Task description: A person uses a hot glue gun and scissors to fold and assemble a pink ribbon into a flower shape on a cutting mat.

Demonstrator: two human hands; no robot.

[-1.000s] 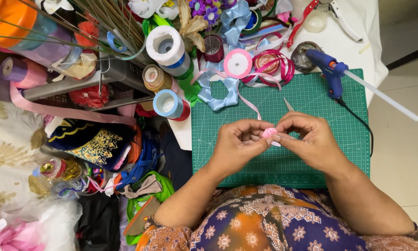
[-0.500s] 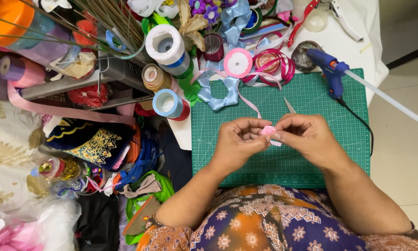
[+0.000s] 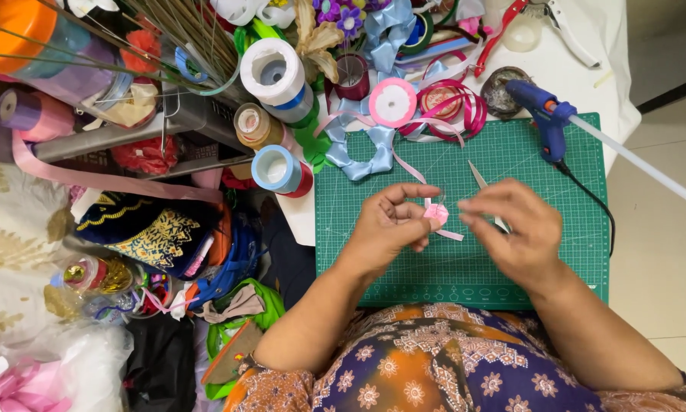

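My left hand (image 3: 388, 225) pinches a small rolled pink ribbon rose (image 3: 436, 215) above the green cutting mat (image 3: 526, 252). A pink ribbon tail trails from the rose toward the pink ribbon spool (image 3: 392, 102) at the mat's far edge. My right hand (image 3: 510, 229) hovers just right of the rose, fingers curled and slightly apart, not touching it. Scissors (image 3: 486, 189) lie on the mat, partly hidden under my right hand.
A blue glue gun (image 3: 545, 118) with a white glue stick rests at the mat's far right corner. Ribbon rolls (image 3: 276, 72), a light blue satin bow (image 3: 358, 149) and loose pink ribbons (image 3: 449, 107) crowd the far side. Cloth and bags pile up at the left.
My right hand has drawn away from the rose to the right; earlier both hands were pinched together on it. The left hand keeps hold of it.
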